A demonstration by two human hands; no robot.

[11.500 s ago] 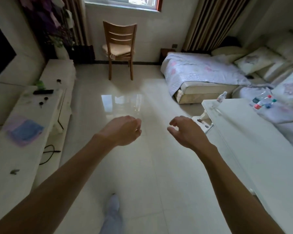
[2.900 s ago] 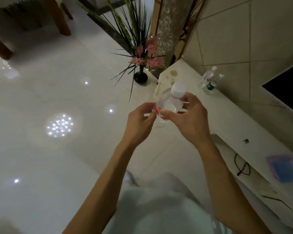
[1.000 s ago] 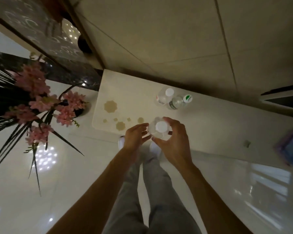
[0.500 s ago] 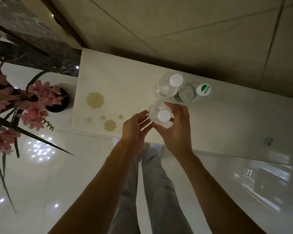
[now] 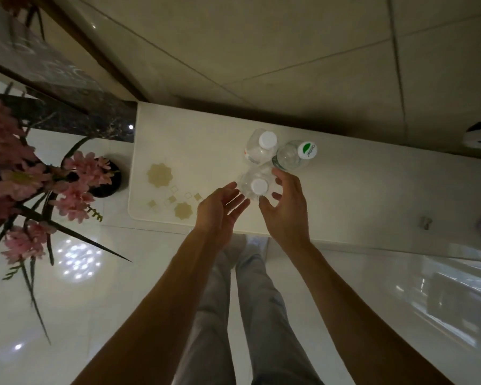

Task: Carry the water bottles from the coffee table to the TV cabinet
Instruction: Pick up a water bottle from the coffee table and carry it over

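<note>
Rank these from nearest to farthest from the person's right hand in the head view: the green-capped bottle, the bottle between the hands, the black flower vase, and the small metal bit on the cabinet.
From the right hand:
1. Bottle between the hands, at the fingertips.
2. Green-capped bottle, just beyond the fingers, toward the wall.
3. Small metal bit, off to the right on the cabinet top.
4. Black flower vase, far left, on the floor beside the cabinet.

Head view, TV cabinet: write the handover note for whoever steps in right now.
Left hand: open, palm up, beside the nearest bottle, not gripping.
Right hand: open, fingers spread around that bottle; contact unclear.
Three bottles stand upright and clustered on the TV cabinet: nearest bottle, white-capped bottle, green-capped bottle.
Done: three delivered.
Left: coffee table is out of view, so check it for more.
</note>
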